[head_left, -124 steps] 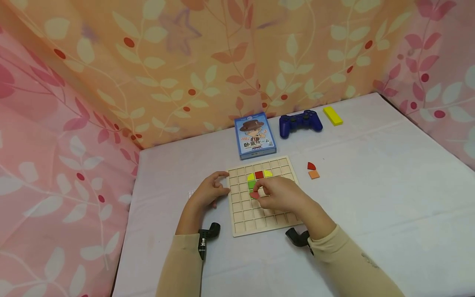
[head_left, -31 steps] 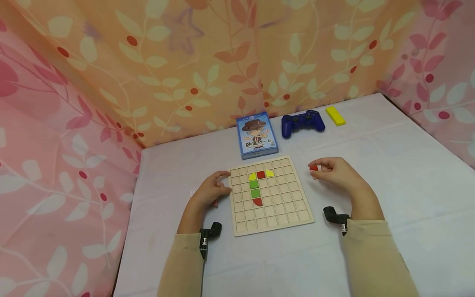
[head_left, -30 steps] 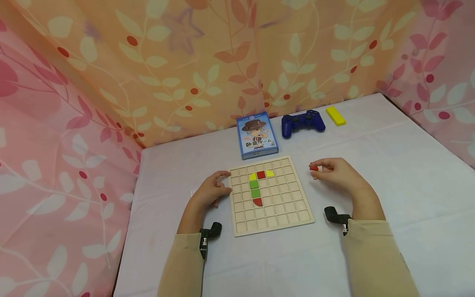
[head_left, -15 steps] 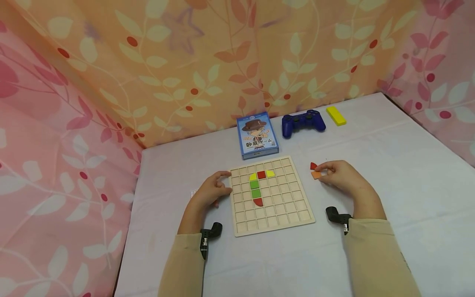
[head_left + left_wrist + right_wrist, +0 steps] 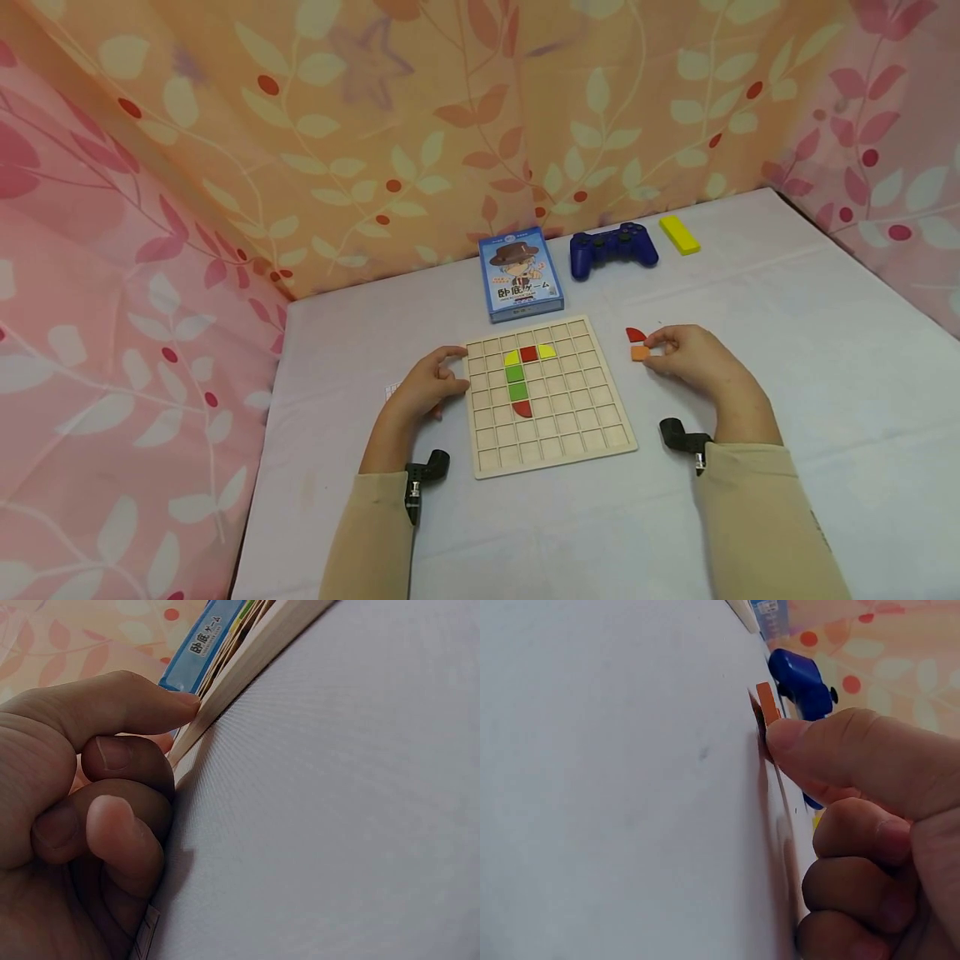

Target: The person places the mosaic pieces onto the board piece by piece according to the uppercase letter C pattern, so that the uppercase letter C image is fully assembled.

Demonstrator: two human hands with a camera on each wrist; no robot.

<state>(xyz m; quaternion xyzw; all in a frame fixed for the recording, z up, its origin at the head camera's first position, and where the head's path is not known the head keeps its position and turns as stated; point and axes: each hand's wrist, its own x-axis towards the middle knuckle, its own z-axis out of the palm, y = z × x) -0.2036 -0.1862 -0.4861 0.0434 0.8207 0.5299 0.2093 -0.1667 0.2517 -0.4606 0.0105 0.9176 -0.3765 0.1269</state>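
A pale wooden grid board [image 5: 588,421] lies mid-table, with two green square tiles [image 5: 516,382], a red square tile [image 5: 528,354], two yellow rounded tiles [image 5: 547,351] and a red rounded tile [image 5: 522,409] in its cells. My left hand [image 5: 423,385] touches the board's left edge with index finger and thumb; its other fingers are curled. Right of the board, my right hand [image 5: 688,357] pinches the orange square tile [image 5: 767,703] between thumb and index finger, at table level. Just behind that tile sits a loose red quarter-round tile [image 5: 635,334].
Behind the board lies a blue game box [image 5: 521,275], then a blue game controller [image 5: 613,248] and a yellow block [image 5: 679,235]. A card with a printed grid [image 5: 390,389] is partly under the left hand. Floral curtains surround the white table [image 5: 540,542].
My right hand has left the board, where a red rounded tile now lies, and moved right to the loose tiles. The orange tile has turned and is now pinched. The left hand stays put.
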